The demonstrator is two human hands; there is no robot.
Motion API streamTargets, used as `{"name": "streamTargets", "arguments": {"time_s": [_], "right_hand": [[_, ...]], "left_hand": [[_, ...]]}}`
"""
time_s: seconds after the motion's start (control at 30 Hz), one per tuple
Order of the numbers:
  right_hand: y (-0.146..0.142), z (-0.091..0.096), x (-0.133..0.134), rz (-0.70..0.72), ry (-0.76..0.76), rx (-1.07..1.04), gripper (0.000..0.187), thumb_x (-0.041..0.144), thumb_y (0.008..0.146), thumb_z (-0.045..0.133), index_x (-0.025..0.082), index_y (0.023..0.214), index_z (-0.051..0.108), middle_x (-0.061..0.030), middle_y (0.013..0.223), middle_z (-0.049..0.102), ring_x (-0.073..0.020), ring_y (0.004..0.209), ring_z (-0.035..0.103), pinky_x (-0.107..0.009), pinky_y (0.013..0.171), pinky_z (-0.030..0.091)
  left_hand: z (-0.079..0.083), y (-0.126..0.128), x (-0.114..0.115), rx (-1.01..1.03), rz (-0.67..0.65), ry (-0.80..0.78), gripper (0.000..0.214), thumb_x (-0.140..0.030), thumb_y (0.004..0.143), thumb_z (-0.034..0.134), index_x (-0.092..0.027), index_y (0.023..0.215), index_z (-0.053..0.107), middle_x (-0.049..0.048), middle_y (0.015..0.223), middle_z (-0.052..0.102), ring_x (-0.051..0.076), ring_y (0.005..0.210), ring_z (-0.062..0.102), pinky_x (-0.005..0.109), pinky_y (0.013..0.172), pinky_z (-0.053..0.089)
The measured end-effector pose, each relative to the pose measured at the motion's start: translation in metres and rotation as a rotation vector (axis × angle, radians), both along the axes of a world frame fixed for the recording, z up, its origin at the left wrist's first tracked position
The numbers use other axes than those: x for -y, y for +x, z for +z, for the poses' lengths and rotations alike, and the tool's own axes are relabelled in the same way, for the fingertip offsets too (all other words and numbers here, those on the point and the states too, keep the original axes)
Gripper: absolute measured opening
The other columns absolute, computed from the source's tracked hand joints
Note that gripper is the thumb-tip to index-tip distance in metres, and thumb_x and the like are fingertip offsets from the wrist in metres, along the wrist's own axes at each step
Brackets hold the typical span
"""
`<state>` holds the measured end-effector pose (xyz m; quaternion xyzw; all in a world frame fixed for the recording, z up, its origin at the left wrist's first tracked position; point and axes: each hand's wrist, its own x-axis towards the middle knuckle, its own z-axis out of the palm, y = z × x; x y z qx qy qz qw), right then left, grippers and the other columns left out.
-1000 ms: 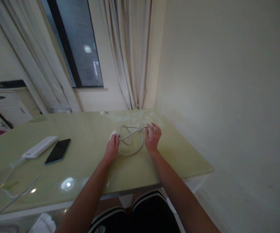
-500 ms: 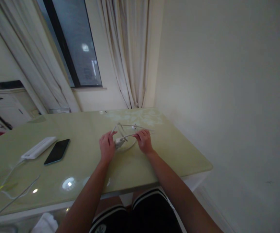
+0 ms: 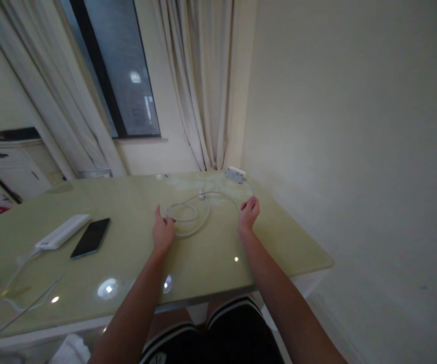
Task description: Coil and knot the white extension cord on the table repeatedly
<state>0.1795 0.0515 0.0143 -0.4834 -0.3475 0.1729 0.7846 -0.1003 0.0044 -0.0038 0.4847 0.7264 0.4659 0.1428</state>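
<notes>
Cable (image 3: 188, 235) pinched in right hand (image 3: 249, 208); loop met by left hand (image 3: 163, 231), thumb spread; adapter (image 3: 235, 175) turned crosswise, cord end pointed right.

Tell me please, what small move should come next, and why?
Perhaps the left hand should ease open the loops of the white cable: they overlap on the table beside it, while the right hand holds the cable near the white block.
</notes>
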Motion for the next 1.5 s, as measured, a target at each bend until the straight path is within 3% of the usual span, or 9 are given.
{"name": "streamTargets", "arguments": {"time_s": [0.13,0.27,0.37,0.57,0.7,0.93,1.1,1.23,1.5], "right_hand": [[-0.012,-0.001,0.006,0.069,0.009,0.112,0.047,0.063,0.099,0.039,0.024,0.073,0.04,0.0072,0.059,0.039,-0.0116,0.054,0.038,-0.025,0.055,0.031],[-0.019,-0.001,0.011,0.109,0.004,0.169,0.043,0.058,0.1,0.04,0.024,0.074,0.042,0.007,0.06,0.04,-0.0116,0.054,0.039,-0.025,0.056,0.031],[-0.02,-0.002,0.011,0.161,-0.037,0.204,0.041,0.058,0.1,0.038,0.023,0.078,0.045,0.0067,0.06,0.041,-0.0123,0.055,0.04,-0.025,0.056,0.031],[-0.026,-0.011,0.01,0.212,-0.119,0.376,0.042,0.055,0.101,0.034,0.022,0.083,0.052,0.0047,0.062,0.047,-0.0144,0.059,0.045,-0.025,0.06,0.033],[-0.032,-0.013,0.014,0.179,-0.203,0.557,0.04,0.049,0.102,0.033,0.022,0.088,0.059,0.0004,0.072,0.059,-0.017,0.067,0.052,-0.026,0.064,0.035],[-0.044,-0.022,0.02,0.32,-0.472,0.965,0.019,0.033,0.093,0.058,0.021,0.086,0.07,-0.0067,0.086,0.069,-0.0209,0.081,0.061,-0.029,0.074,0.042],[-0.044,-0.023,0.02,0.222,-0.29,0.959,0.032,0.027,0.092,0.061,0.017,0.123,0.065,-0.0133,0.117,0.065,-0.0247,0.111,0.057,-0.035,0.098,0.044],[-0.041,-0.019,0.019,0.205,-0.151,0.95,0.046,0.025,0.097,0.053,0.019,0.143,0.053,-0.0128,0.136,0.06,-0.0242,0.125,0.052,-0.037,0.108,0.039],[-0.037,-0.018,0.019,0.085,-0.308,1.022,0.052,0.039,0.098,0.056,0.032,0.149,0.05,-0.0077,0.154,0.049,-0.03,0.137,0.041,-0.045,0.11,0.03]], "left_hand": [[0.006,0.002,0.008,-0.246,-0.042,-0.017,0.041,-0.023,0.093,0.049,-0.021,0.132,0.06,0.0101,0.089,0.074,0.025,0.08,0.069,0.032,0.071,0.046],[0.008,0.004,0.006,-0.081,-0.08,0.072,0.034,-0.023,0.093,0.043,-0.02,0.12,0.065,0.0097,0.1,0.075,0.023,0.086,0.07,0.031,0.075,0.048],[0.005,0.003,0.003,-0.058,-0.05,0.079,0.029,-0.039,0.093,0.052,-0.02,0.11,0.066,0.0075,0.086,0.074,0.023,0.077,0.069,0.031,0.071,0.048],[-0.007,0.004,-0.004,0.158,-0.172,0.158,0.045,-0.029,0.096,0.048,-0.017,0.139,0.04,0.0134,0.106,0.077,0.019,0.076,0.072,0.027,0.065,0.049],[-0.01,0.009,-0.007,0.361,-0.267,0.275,0.048,-0.039,0.1,0.043,-0.017,0.141,0.034,0.0177,0.115,0.074,0.016,0.072,0.072,0.024,0.059,0.048],[-0.002,0.013,-0.005,0.475,-0.402,0.325,0.054,-0.06,0.093,0.054,-0.016,0.125,0.05,0.0186,0.123,0.071,0.013,0.069,0.067,0.023,0.057,0.046],[0.009,0.017,0.002,0.719,-0.56,0.324,0.052,-0.056,0.085,0.069,-0.017,0.119,0.061,0.0084,0.102,0.073,0.006,0.056,0.046,0.021,0.052,0.036],[0.016,0.021,0.009,0.874,-0.623,0.285,0.047,-0.055,0.083,0.071,-0.015,0.106,0.066,-0.0035,0.065,0.056,0.006,0.05,0.034,0.023,0.05,0.026],[0.024,0.017,0.021,0.877,-0.709,0.098,0.041,-0.057,0.078,0.069,-0.017,0.075,0.066,-0.012,0.039,0.024,0.005,0.039,0.016,0.026,0.049,0.021]]}}
